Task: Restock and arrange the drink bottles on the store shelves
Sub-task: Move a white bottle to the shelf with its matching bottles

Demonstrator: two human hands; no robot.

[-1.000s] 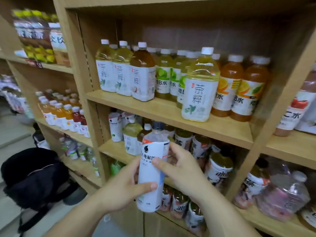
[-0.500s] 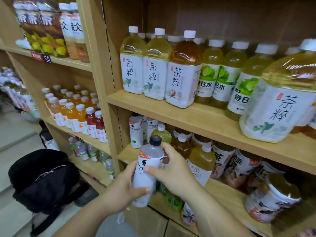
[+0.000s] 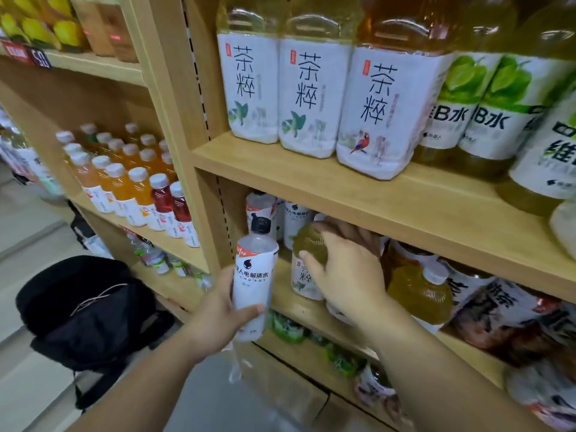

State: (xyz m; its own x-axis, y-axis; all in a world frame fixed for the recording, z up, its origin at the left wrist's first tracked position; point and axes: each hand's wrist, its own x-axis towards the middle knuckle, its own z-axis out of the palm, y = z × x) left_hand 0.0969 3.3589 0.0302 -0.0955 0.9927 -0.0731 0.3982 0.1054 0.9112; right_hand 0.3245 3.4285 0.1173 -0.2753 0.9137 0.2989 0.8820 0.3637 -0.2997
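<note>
The middle shelf [image 3: 288, 307] is crowded: shifting the tea bottle [image 3: 300, 275], which your right hand [image 3: 346, 269] clamps by its shoulder, could topple neighbouring bottles [image 3: 417, 291]. The white bottle [image 3: 254, 275], clamped in your left hand [image 3: 215, 313] just in front of the shelf, could slip one-handed.

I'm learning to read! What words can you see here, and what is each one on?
"茶粹": three big white-labelled tea bottles, upper shelf.
"B水": yellow-green bottles with green-leaf labels.
"ENERGY": clear white-labelled bottle in the left hand.
Small green tea bottle gripped by the right hand: label mostly hidden.
Dark shelf-edge price tags: too blurred.
</note>
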